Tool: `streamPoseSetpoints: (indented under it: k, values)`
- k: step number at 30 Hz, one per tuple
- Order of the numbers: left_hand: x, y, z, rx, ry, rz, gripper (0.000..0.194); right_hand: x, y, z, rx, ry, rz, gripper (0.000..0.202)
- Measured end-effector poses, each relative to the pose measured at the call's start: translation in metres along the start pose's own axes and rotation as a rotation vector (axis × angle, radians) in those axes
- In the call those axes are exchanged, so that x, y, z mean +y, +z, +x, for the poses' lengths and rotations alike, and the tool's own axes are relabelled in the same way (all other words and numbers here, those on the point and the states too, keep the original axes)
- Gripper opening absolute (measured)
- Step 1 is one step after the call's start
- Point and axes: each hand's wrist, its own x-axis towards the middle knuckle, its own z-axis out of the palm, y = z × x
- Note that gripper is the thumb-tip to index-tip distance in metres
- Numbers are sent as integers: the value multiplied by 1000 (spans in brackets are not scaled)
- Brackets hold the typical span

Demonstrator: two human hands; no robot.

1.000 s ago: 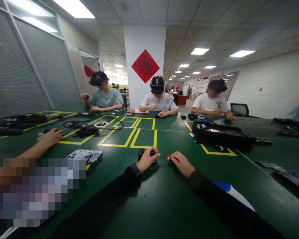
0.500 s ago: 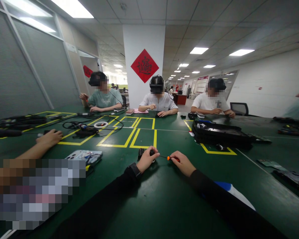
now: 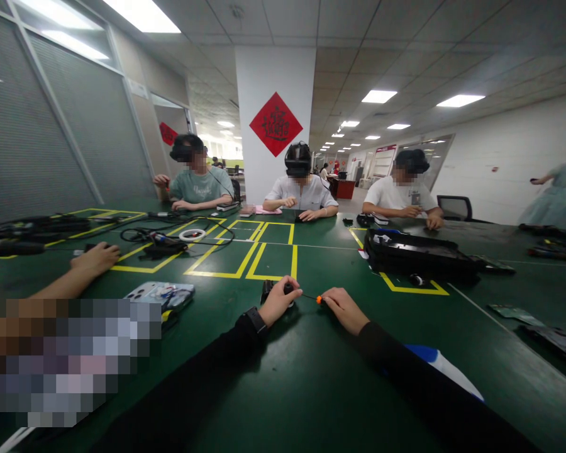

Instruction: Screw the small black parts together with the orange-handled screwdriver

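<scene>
My left hand (image 3: 277, 300) is closed around a small black part (image 3: 266, 289) on the green table, and a rounded black end (image 3: 288, 288) shows by its fingertips. What kind of part it is I cannot make out. My right hand (image 3: 345, 310) grips a screwdriver (image 3: 319, 300) with an orange collar; the fingers cover most of its handle. Its thin dark shaft lies nearly level and points left, toward the fingertips of my left hand. Whether the tip touches the black part cannot be seen.
A long black tray (image 3: 419, 255) stands at the right. A blue and white item (image 3: 446, 368) lies beside my right forearm. At left are a phone-like case (image 3: 160, 294), tangled cables (image 3: 155, 239) and a co-worker's hand (image 3: 101, 257). Several people sit across the table.
The fingers of my right hand have rolled over the screwdriver, hiding its red handle. My left hand keeps its place. At the far right a standing person has come further into view.
</scene>
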Motion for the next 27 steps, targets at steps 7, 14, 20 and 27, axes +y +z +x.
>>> streamPoseSetpoints:
  k: [7,14,20,27]
  values:
    - [2,1,-1,-23,-13,-8,24,-2,-1,-5,32,45,81,17]
    - [1,2,-1,-24,-44,-25,24,-1,-1,-1,16,40,86,24]
    - [-3,2,2,-21,-152,-112,31,-4,-3,-4,-4,33,91,17]
    - [-2,2,2,-6,-88,-40,32,-4,-4,-3,-14,41,103,20]
